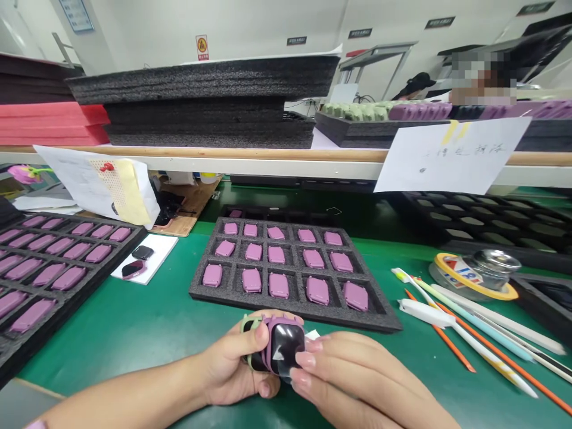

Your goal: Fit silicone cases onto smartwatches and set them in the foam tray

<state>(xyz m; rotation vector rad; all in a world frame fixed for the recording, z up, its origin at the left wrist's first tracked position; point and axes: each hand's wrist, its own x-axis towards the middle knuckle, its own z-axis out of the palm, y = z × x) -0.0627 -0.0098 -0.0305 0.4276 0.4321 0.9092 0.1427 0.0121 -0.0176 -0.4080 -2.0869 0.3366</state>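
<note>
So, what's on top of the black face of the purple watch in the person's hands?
What looks like clear glossy film covers the black face of the purple watch, held by the left hand and right hand. The right hand hides the watch's right edge; nothing under the film is readable.

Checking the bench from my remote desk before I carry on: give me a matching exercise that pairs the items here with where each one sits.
Items:
1. Lilac watch
2. Black foam tray
3. Orange sticks
4. Two dark-faced watches

Places:
A. On a white card, left of the tray
B. Between the left hand and right hand
C. On the green mat, just beyond the hands
D. On the mat, right of the tray

Pairs: 1-B, 2-C, 3-D, 4-A
</note>
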